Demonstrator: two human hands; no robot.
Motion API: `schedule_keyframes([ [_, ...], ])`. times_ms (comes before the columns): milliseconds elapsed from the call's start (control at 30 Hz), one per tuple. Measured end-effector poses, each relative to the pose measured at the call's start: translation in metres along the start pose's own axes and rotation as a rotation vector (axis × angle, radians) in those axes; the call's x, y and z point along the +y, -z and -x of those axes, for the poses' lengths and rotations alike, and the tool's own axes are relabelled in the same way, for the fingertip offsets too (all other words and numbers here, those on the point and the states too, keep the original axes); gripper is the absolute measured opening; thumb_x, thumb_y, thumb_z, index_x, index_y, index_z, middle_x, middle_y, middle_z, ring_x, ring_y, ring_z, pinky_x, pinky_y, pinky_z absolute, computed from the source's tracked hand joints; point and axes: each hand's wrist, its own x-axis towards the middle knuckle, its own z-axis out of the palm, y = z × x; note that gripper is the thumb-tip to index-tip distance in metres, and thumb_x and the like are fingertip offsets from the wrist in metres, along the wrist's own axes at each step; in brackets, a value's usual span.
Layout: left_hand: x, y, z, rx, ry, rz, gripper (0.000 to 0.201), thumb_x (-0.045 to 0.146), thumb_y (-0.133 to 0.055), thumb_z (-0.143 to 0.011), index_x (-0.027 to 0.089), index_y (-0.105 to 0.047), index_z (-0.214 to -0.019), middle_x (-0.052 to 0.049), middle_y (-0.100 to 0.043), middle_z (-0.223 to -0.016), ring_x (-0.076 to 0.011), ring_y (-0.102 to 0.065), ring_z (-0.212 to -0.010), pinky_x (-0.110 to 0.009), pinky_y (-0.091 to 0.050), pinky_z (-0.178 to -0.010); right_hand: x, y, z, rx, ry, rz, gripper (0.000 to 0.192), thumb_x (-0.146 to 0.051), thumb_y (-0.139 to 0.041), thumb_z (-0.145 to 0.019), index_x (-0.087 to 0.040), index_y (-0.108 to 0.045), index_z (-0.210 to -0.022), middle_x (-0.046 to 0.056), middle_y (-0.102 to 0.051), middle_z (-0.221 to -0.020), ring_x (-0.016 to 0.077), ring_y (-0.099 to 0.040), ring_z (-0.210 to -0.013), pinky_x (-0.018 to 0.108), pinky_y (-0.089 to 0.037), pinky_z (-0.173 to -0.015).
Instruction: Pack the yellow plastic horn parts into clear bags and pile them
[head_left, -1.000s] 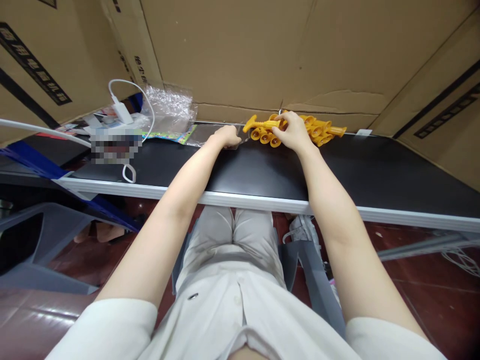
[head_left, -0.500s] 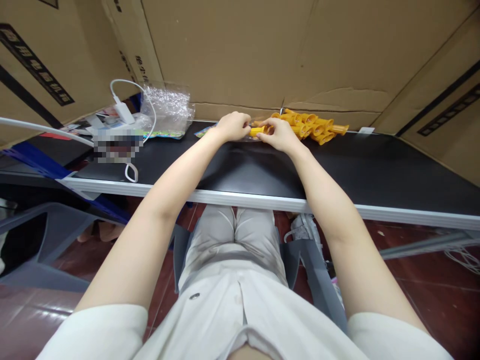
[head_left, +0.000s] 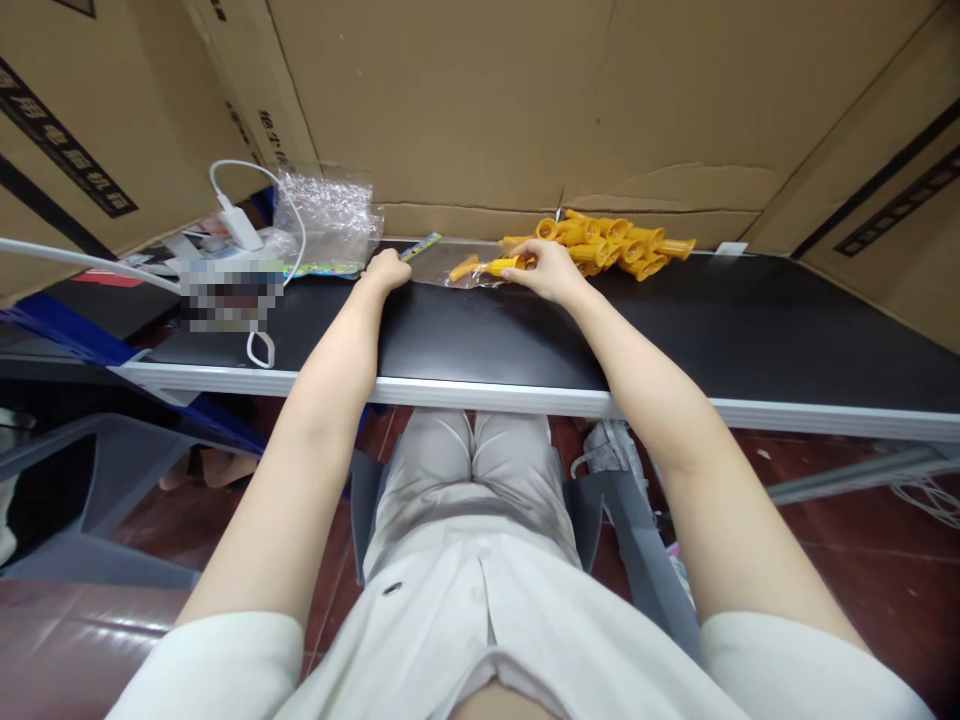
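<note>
My left hand (head_left: pixel 386 270) is closed at the colourful end of a clear plastic bag (head_left: pixel 433 264) that lies on the black tabletop. Inside or on the bag's other end are yellow plastic pieces (head_left: pixel 465 268); the clear film makes it hard to tell which. My right hand (head_left: pixel 551 268) pinches a yellow flared plastic piece, like a toy horn (head_left: pixel 504 266), at the bag's right end. Just beyond that hand lies a pile of similar yellow horns (head_left: pixel 626 245), some overlapping. The fingertips of my left hand are partly hidden.
Cardboard panels (head_left: pixel 480 110) stand behind and beside the black table (head_left: pixel 480 340). At the left are clear plastic bags (head_left: pixel 330 215), a white charger (head_left: pixel 241 228) with its cable, and a blurred-out item (head_left: pixel 232 295). A thin pointed tool (head_left: pixel 560 205) sticks up behind the pile.
My left hand has moved left, away from my right hand, to the bag's colourful end. The yellow pieces between the hands now show. My right hand has stayed nearly in place.
</note>
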Motion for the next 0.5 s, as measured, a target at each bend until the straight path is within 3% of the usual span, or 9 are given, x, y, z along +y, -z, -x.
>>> schedule_keyframes([
  [100,0.005,-0.003,0.004,0.063,0.171,0.018,0.065,0.020,-0.066,-0.078,0.012,-0.076,-0.142,-0.020,-0.076,-0.152,-0.0360,-0.067,-0.146,-0.041,-0.050,-0.124,-0.008,0.000,0.004,-0.008,-0.013,0.015,0.039,-0.041,-0.088,-0.087,-0.018,-0.079,-0.117,0.013,-0.077,-0.110,0.0317,-0.072,-0.104,0.048,-0.059,-0.102],
  [200,0.023,-0.001,0.015,0.098,0.167,0.078,0.069,0.015,-0.061,-0.077,0.011,-0.074,-0.145,-0.017,-0.075,-0.155,-0.0289,-0.069,-0.144,-0.033,-0.050,-0.122,-0.012,0.001,0.005,-0.009,-0.032,0.026,0.040,-0.042,-0.088,-0.088,-0.017,-0.079,-0.117,0.013,-0.077,-0.109,0.0320,-0.072,-0.104,0.048,-0.059,-0.101],
  [333,0.037,0.004,0.025,0.065,0.158,0.074,0.070,0.014,-0.059,-0.072,0.013,-0.078,-0.140,-0.015,-0.078,-0.152,-0.0274,-0.069,-0.143,-0.030,-0.049,-0.122,-0.008,0.000,0.000,-0.001,-0.052,-0.017,0.045,-0.049,-0.090,-0.086,-0.016,-0.080,-0.114,0.013,-0.076,-0.104,0.0330,-0.071,-0.103,0.052,-0.060,-0.100],
  [500,0.035,0.005,0.026,0.029,0.113,0.016,0.077,0.012,-0.061,-0.065,0.016,-0.080,-0.140,-0.014,-0.079,-0.150,-0.0297,-0.068,-0.147,-0.033,-0.048,-0.126,0.001,-0.006,-0.004,-0.030,0.048,-0.082,0.050,-0.054,-0.092,-0.081,-0.020,-0.081,-0.115,0.011,-0.076,-0.101,0.0330,-0.071,-0.104,0.050,-0.062,-0.096],
])
